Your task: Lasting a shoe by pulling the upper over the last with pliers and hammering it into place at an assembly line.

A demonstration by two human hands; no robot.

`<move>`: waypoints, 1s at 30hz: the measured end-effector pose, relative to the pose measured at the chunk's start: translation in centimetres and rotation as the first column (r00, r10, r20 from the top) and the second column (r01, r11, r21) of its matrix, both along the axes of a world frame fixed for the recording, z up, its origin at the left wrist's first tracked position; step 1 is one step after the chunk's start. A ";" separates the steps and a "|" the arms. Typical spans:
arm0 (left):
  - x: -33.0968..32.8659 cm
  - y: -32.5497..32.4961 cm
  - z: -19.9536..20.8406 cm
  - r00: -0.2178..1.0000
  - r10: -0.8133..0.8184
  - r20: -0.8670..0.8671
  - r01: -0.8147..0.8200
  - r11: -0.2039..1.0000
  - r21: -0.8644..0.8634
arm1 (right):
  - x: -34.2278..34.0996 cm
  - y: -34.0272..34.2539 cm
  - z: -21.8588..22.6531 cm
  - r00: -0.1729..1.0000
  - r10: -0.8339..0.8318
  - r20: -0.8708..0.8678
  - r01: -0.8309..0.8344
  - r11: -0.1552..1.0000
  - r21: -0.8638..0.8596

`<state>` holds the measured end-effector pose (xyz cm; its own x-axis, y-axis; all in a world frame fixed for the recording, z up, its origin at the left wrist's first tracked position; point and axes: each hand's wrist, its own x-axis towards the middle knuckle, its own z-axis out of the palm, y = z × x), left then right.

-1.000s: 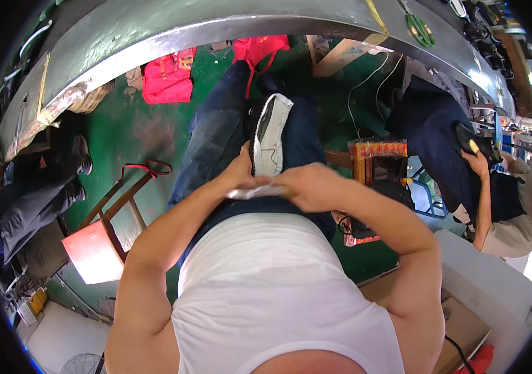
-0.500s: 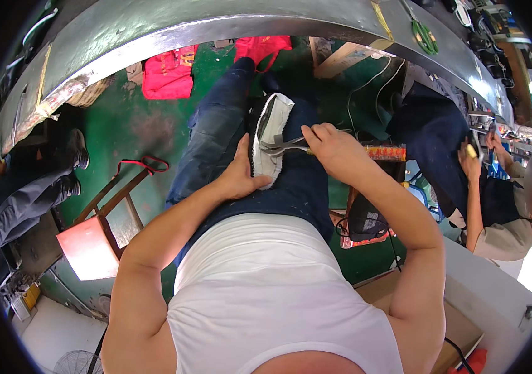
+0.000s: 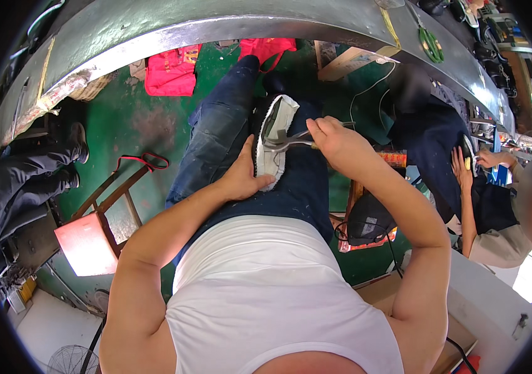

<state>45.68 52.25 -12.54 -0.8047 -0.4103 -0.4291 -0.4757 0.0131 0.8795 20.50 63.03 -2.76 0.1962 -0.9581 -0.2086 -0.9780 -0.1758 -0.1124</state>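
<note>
A shoe upper (image 3: 270, 165) lies sole side up across my thighs, its white underside framed by a gathered pale edge. My left hand (image 3: 244, 172) is closed round its near left side, with the thumb across the near end. In my right hand (image 3: 339, 142) are metal lasting pincers (image 3: 281, 143), the fingers wrapped round their handles. The jaws rest on the right side of the white underside, about midway along it. Whether the jaws pinch any material is too small to tell.
A grey metal-edged bench (image 3: 216, 31) curves across the far side, with green-handled scissors (image 3: 430, 47) on it. To the left stands a small stool (image 3: 88, 243). A black bag (image 3: 371, 218) sits right of my legs. Co-workers sit at both sides, one hand (image 3: 462, 168) visible at right.
My right hand has shifted slightly right and away with the pincers, whose handles look further apart. My left hand stays on the shoe upper. The co-worker at right has moved their hands.
</note>
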 end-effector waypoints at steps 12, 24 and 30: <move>-0.6 0.3 -2.3 0.990 0.074 -0.117 -0.074 0.997 -0.002 | 3.0 0.4 -1.0 0.827 -0.256 0.501 0.046 0.918 0.394; -2.0 1.2 1.8 0.992 -0.012 0.126 0.036 0.981 -0.190 | 1.7 1.7 2.5 0.779 -0.485 0.397 0.238 0.815 0.529; -2.9 1.5 2.8 0.981 -0.051 0.188 0.086 0.979 -0.185 | 0.4 0.0 4.3 0.879 -0.412 0.242 0.182 0.757 0.627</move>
